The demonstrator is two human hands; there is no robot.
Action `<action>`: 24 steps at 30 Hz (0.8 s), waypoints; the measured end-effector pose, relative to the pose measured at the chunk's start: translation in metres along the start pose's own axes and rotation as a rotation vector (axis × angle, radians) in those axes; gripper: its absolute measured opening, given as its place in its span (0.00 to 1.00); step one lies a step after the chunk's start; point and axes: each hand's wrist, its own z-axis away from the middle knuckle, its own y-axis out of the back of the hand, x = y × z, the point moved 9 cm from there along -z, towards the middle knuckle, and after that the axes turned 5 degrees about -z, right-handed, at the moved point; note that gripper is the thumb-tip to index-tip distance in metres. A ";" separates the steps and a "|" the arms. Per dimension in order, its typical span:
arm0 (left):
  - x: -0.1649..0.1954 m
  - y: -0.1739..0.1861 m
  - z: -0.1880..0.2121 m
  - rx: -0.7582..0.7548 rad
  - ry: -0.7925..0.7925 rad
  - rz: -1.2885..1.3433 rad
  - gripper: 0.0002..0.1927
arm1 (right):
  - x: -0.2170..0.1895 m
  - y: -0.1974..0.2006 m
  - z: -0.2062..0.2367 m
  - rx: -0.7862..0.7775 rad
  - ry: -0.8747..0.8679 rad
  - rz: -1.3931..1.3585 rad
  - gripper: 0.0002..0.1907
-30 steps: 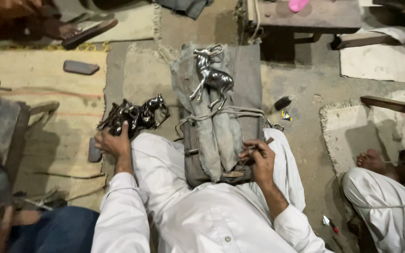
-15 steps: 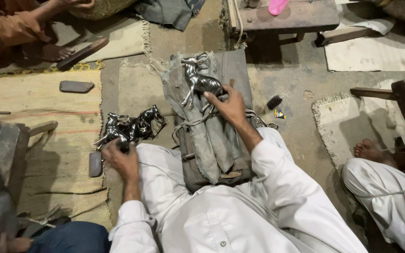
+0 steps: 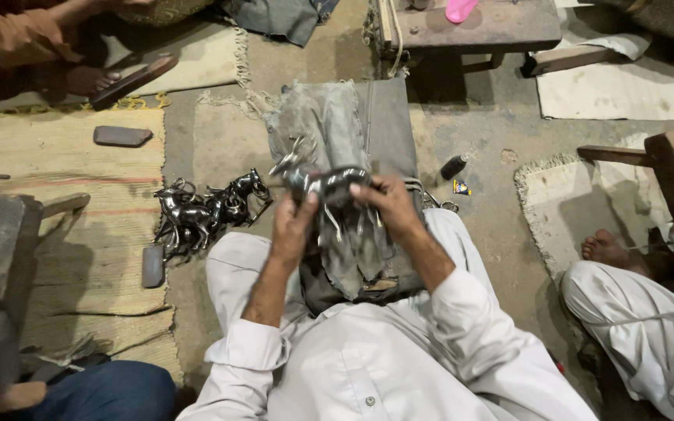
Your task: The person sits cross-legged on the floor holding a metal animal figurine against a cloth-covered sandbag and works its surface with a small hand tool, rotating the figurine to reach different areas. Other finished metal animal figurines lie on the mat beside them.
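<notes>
A shiny dark metal deer figurine (image 3: 323, 184) with antlers is held between both hands over my lap. My left hand (image 3: 293, 224) grips its front end, near the antlers. My right hand (image 3: 389, 204) grips its rear end. Under them lies a grey cloth-covered block (image 3: 368, 132) that runs from my legs out onto the floor. A pile of several similar metal animal figurines (image 3: 203, 212) lies on the floor to the left of my left knee.
A woven mat (image 3: 64, 226) covers the floor at left, with a dark flat stone (image 3: 122, 136) and a sandal (image 3: 130, 80) on it. A low wooden bench (image 3: 470, 30) stands ahead. Another person's bare foot (image 3: 607, 249) is at right, a small black bottle (image 3: 453, 167) nearby.
My left hand left the figurine pile and joined the right hand. The deer figurine was lifted off the cloth block and now sits between both hands, closer to me.
</notes>
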 end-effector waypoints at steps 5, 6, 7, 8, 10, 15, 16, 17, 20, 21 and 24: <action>0.027 -0.030 0.027 -0.042 -0.162 0.286 0.21 | 0.017 0.005 0.031 -0.022 0.025 0.024 0.13; 0.034 -0.026 0.030 -0.008 -0.209 0.204 0.19 | 0.014 0.014 0.034 0.033 0.075 0.061 0.14; 0.031 -0.024 0.032 0.006 -0.142 0.012 0.20 | 0.011 0.022 0.037 0.086 0.120 0.099 0.15; 0.027 -0.018 0.034 0.023 -0.075 -0.177 0.21 | 0.012 0.033 0.041 0.147 0.128 0.033 0.17; 0.032 -0.017 0.033 0.022 -0.158 -0.640 0.24 | 0.012 0.057 0.049 0.268 0.151 -0.101 0.22; 0.009 -0.058 0.030 -0.092 -0.491 -1.453 0.27 | 0.019 0.091 0.079 0.405 0.165 -0.104 0.20; 0.003 -0.063 0.032 -0.097 -0.533 -1.474 0.25 | 0.023 0.097 0.086 0.448 0.137 -0.109 0.18; -0.001 -0.069 0.035 -0.101 -0.572 -1.493 0.23 | 0.025 0.101 0.091 0.468 0.134 -0.103 0.17; -0.009 -0.079 0.037 -0.171 -0.609 -1.524 0.23 | 0.029 0.106 0.102 0.500 0.132 -0.089 0.14; -0.008 -0.082 0.037 -0.201 -0.607 -1.532 0.23 | 0.030 0.105 0.103 0.496 0.135 -0.087 0.13; 0.006 -0.079 0.036 -0.343 -0.496 -1.299 0.30 | 0.026 0.096 0.104 0.449 0.177 -0.062 0.10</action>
